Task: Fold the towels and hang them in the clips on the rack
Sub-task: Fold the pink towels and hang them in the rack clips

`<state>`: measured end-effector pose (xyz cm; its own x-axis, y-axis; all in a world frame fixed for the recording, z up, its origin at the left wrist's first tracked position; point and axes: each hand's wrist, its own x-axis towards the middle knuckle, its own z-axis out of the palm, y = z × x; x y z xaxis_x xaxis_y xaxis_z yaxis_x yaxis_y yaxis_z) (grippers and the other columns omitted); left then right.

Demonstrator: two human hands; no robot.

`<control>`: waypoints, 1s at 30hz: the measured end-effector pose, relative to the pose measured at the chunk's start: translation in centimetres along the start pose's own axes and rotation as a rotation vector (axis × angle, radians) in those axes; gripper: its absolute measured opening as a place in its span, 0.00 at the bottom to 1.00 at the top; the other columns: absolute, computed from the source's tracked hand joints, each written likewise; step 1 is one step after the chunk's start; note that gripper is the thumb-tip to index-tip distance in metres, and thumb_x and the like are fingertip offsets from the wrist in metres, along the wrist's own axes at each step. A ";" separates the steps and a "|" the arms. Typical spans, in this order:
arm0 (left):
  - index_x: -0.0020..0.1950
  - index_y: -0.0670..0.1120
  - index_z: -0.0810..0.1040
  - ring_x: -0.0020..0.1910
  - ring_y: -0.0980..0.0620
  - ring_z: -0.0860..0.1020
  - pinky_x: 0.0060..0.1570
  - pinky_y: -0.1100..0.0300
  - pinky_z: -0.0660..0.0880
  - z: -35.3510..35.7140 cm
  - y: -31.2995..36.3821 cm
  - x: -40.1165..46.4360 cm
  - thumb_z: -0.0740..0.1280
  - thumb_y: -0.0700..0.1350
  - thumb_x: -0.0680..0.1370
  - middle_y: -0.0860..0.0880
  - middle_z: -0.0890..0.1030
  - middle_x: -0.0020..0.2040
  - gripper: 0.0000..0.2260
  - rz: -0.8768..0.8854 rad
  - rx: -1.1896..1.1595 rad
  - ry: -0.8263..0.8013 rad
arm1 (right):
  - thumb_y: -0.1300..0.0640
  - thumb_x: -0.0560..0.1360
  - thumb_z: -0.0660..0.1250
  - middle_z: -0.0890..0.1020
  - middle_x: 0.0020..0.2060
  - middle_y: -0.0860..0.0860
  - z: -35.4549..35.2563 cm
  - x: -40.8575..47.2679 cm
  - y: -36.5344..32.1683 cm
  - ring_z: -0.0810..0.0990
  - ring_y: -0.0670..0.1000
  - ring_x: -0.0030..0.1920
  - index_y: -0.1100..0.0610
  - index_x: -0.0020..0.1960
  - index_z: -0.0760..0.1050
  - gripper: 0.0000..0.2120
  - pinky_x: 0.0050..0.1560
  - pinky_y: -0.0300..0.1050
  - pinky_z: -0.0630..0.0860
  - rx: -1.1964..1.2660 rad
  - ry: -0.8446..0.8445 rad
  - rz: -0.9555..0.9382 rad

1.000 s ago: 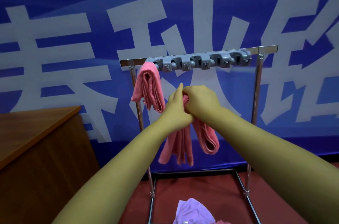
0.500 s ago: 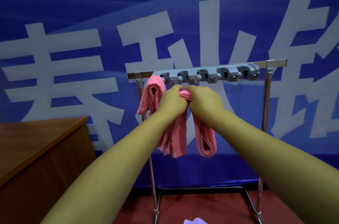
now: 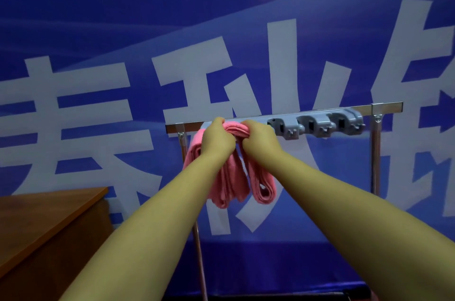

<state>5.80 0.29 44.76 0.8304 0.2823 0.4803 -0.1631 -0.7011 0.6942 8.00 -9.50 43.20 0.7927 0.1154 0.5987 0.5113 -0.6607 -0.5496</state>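
- Hands met at the rack's clip strip (image 3: 317, 124): the left hand (image 3: 216, 139) and right hand (image 3: 258, 137) each had fingers curled round the bunched top of a folded pink towel (image 3: 234, 177), pressed up against the strip.
- One other pink towel (image 3: 194, 153) already hung at the strip's left end, partly hidden by the left hand.
- Three grey clips to the right stood empty.
- Seating of the held towel looked unfinished; whether it had caught could not be told.

You see a rack (image 3: 375, 153) of shiny, polished metal carrying a clip rail (image 3: 320, 125) of matt grey plastic. The pink towel (image 3: 231, 177) is soft, napped cloth. At eight o'clock, the table (image 3: 44, 222) shows smooth brown wood.
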 end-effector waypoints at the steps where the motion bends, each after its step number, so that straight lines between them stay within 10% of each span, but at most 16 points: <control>1: 0.66 0.41 0.70 0.57 0.44 0.75 0.47 0.61 0.67 0.0 -0.3 0.3 0.57 0.32 0.75 0.41 0.77 0.62 0.20 0.025 0.054 0.016 | 0.68 0.71 0.59 0.82 0.50 0.59 0.3 0.6 0.1 0.78 0.60 0.53 0.61 0.57 0.76 0.16 0.50 0.50 0.75 -0.008 0.005 -0.003; 12: 0.63 0.40 0.71 0.56 0.39 0.75 0.47 0.52 0.70 1.5 -2.1 3.7 0.60 0.32 0.73 0.38 0.77 0.58 0.18 0.185 0.406 -0.021 | 0.69 0.72 0.59 0.81 0.49 0.59 3.5 3.0 2.3 0.78 0.61 0.51 0.62 0.55 0.73 0.14 0.40 0.44 0.67 -0.047 -0.055 0.067; 18: 0.68 0.42 0.72 0.66 0.43 0.71 0.64 0.54 0.66 2.5 -2.6 3.9 0.58 0.33 0.75 0.42 0.75 0.66 0.21 0.253 0.304 0.032 | 0.69 0.70 0.57 0.81 0.53 0.54 4.1 1.9 3.6 0.78 0.56 0.53 0.54 0.64 0.72 0.25 0.43 0.43 0.70 0.073 -0.060 -0.034; 25: 0.55 0.42 0.78 0.54 0.41 0.77 0.53 0.50 0.73 3.6 -3.4 3.8 0.58 0.35 0.75 0.41 0.80 0.54 0.13 0.270 0.288 0.038 | 0.64 0.75 0.57 0.79 0.55 0.55 4.8 2.0 3.8 0.77 0.57 0.54 0.53 0.65 0.72 0.21 0.47 0.46 0.71 0.130 -0.085 -0.062; 30: 0.66 0.42 0.72 0.63 0.44 0.73 0.60 0.57 0.67 4.0 -4.4 2.9 0.58 0.32 0.73 0.41 0.75 0.64 0.21 0.230 0.167 -0.003 | 0.62 0.75 0.58 0.77 0.61 0.53 5.9 0.9 4.7 0.76 0.55 0.60 0.47 0.74 0.60 0.29 0.50 0.42 0.69 0.219 -0.132 0.009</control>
<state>11.08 1.57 41.02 0.7833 0.1013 0.6134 -0.2581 -0.8446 0.4691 13.07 -8.09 37.73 0.8265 0.2159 0.5198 0.5525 -0.4872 -0.6762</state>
